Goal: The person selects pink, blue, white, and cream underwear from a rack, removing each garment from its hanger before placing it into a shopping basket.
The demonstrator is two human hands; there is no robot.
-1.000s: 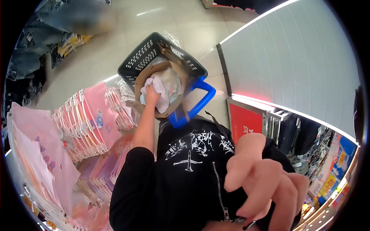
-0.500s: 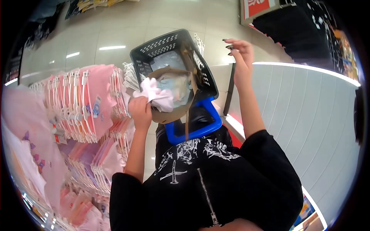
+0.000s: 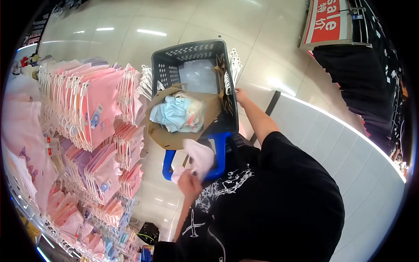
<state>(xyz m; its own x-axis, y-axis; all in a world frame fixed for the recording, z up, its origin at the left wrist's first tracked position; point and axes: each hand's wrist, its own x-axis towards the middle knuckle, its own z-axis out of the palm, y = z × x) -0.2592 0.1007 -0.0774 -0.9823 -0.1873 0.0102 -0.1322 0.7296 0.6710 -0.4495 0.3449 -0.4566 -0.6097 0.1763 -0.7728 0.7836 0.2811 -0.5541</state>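
A pale pink garment (image 3: 200,158) is gripped in my left hand (image 3: 190,184), over the blue handle (image 3: 219,153) of the cart. At the right side of the dark grey basket (image 3: 190,49), my right hand (image 3: 240,95) is beside a bunch of white hangers (image 3: 235,65); its fingers are mostly hidden by the rim. A brown paper bag (image 3: 157,136) rests at the near end of the basket. In its mouth lie a light blue garment (image 3: 171,114) and clear plastic. More clear plastic (image 3: 198,76) is at the basket's far end.
Racks of pink children's clothes (image 3: 102,105) on white hangers stand close on the left. A second bunch of hangers (image 3: 145,83) hangs at the basket's left side. To the right are a grey panel (image 3: 331,161) and dark clothes (image 3: 349,83) under a red sale sign (image 3: 325,26).
My left hand has drawn the pink garment from the bag's mouth toward my body, uncovering the light blue one. My right hand has come down from the air to the basket's right side.
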